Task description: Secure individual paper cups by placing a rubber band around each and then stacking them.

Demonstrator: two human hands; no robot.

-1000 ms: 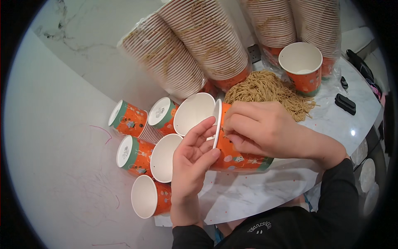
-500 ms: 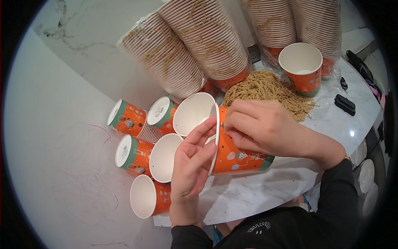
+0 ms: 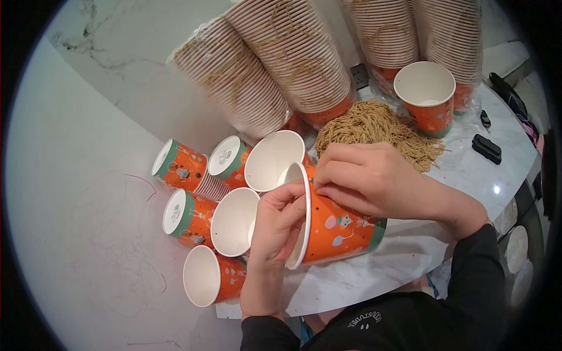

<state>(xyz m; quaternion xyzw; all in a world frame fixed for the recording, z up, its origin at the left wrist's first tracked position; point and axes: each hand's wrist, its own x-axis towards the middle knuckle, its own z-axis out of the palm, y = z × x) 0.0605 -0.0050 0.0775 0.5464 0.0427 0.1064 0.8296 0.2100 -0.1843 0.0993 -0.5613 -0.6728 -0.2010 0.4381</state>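
A large orange paper cup (image 3: pixel 336 237) with a green base band and cartoon figures lies sideways between my hands, its white mouth turned left. My left hand (image 3: pixel 274 219) is at that mouth, fingers bent and closed at the inner side of the rim. From outside, my right hand (image 3: pixel 372 178) presses its pinched fingertips to the wall just below the rim. Whatever those fingertips hold is hidden. Behind my right hand lies a heap of tan twine (image 3: pixel 374 126). Beyond my left hand, an open cup (image 3: pixel 275 161) and another cup (image 3: pixel 234 222) show their white insides.
Tall nested stacks of cups (image 3: pixel 293 55) in clear plastic, with twine loops, stand at the back. A single upright cup (image 3: pixel 427 108) is right of the twine. A black case (image 3: pixel 486 148) sits further right. More cups (image 3: pixel 202 275) lie along the left wall (image 3: pixel 105 234).
The cup's mouth has tipped and its near rim sits lower. My left fingers, stretched out before, are now bent together inside the rim. My right hand stays at the wall.
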